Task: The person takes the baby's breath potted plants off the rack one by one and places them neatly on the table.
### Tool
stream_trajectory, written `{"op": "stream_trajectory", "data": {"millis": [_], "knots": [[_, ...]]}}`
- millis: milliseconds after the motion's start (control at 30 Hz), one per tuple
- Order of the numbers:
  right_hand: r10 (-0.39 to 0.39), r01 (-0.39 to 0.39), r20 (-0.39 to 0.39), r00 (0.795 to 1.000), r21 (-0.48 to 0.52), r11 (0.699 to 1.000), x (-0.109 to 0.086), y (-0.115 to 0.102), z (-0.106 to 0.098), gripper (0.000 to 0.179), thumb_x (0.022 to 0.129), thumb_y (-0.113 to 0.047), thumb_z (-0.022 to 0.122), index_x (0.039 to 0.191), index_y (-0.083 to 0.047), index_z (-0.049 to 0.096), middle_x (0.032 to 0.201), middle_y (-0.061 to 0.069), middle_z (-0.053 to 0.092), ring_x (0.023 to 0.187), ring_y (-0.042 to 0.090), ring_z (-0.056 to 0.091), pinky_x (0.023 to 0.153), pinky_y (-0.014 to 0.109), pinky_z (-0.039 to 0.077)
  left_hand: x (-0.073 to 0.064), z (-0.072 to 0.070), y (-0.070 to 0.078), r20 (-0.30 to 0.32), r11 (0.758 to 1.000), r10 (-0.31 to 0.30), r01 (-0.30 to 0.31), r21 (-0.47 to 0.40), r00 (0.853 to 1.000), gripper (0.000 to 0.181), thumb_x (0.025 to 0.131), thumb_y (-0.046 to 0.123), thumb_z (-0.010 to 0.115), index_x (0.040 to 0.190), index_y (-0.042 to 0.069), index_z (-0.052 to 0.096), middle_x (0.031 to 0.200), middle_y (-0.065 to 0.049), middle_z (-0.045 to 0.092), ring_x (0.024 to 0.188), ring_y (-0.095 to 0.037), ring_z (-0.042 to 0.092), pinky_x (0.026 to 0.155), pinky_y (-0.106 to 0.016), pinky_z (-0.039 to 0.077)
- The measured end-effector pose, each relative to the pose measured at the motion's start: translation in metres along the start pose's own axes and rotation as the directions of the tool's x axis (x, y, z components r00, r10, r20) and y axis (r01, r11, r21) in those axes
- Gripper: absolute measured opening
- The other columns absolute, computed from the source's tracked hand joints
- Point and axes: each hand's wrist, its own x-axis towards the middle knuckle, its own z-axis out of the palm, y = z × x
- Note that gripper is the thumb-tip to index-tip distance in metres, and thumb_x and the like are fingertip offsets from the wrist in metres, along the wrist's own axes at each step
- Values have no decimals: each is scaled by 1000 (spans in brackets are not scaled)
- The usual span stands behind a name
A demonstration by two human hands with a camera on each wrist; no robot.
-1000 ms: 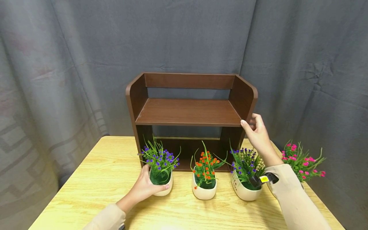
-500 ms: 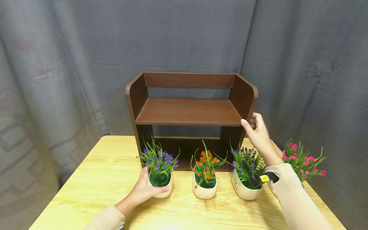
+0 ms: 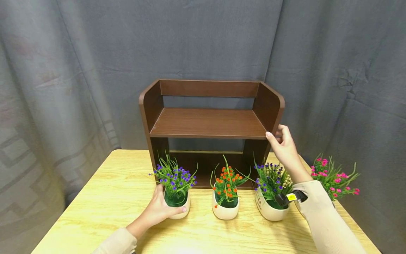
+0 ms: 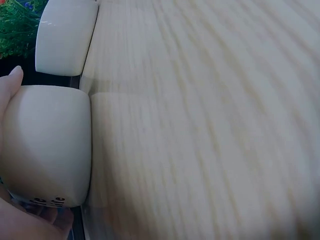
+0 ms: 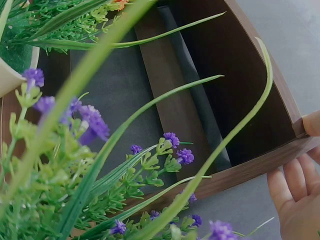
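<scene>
My left hand (image 3: 160, 208) grips a white pot of purple flowers (image 3: 176, 190) at the front left of a dark brown two-tier shelf (image 3: 207, 123). In the left wrist view the thumb and fingers wrap the white pot (image 4: 47, 145) from both sides, its base at the tabletop. My right hand (image 3: 285, 150) holds the shelf's right side panel, thumb on the front edge by the upper board and fingers round the outer face. The right wrist view shows those fingers (image 5: 297, 185) at the panel's edge, behind purple flowers and long green leaves.
A white pot of orange flowers (image 3: 226, 208) stands before the shelf's middle. Right of it is a lettered pot of purple flowers (image 3: 272, 211), below my right forearm. Pink flowers (image 3: 336, 180) show beyond that sleeve. A grey curtain (image 3: 215, 38) hangs behind the wooden table (image 3: 104, 201).
The purple-flower pot in my left hand has shifted very slightly left, its flowers tipping left with it. My right hand stays in place on the shelf.
</scene>
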Motion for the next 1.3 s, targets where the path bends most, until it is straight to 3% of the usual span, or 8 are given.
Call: {"op": "stream_trajectory", "data": {"millis": [400,567,833,1100,1300], "knots": [[19,-19,-4,1000,13,1000,-1,-3,0,47,104,-25,56,139,1,40,112,6,52,87,8,52,70,23,42,-1,-4,3,25,1000,7,-7,-3,1000,121,57,46,97,144,-6,31,140,-21,38,128,-40,44,105,-60,36],[23,-23,-6,1000,9,1000,-2,-3,0,47,104,-25,56,140,0,40,113,6,52,87,6,52,70,22,42,0,-10,4,48,1000,-7,6,16,999,122,60,47,95,145,-10,28,144,-25,35,133,-47,40,107,-62,33],[54,-54,10,998,-26,998,-2,-3,-1,52,104,-28,55,144,0,37,122,15,46,92,9,47,70,22,42,2,-24,8,80,999,-47,45,18,996,125,65,47,92,149,-13,22,151,-31,27,137,-54,31,108,-64,28],[63,-63,9,998,-33,997,-4,-6,-2,55,104,-30,54,145,1,34,126,20,44,94,12,46,71,22,42,4,-40,6,126,1000,-3,3,-7,992,113,70,41,91,149,-8,27,144,-26,39,135,-47,38,109,-64,27],[63,-63,12,998,-28,998,-3,-5,-2,53,104,-29,55,145,-1,36,125,17,46,93,9,47,72,21,42,6,-57,6,172,999,16,-21,27,985,113,73,42,89,152,-5,24,149,-30,33,136,-51,34,106,-68,28]]}}
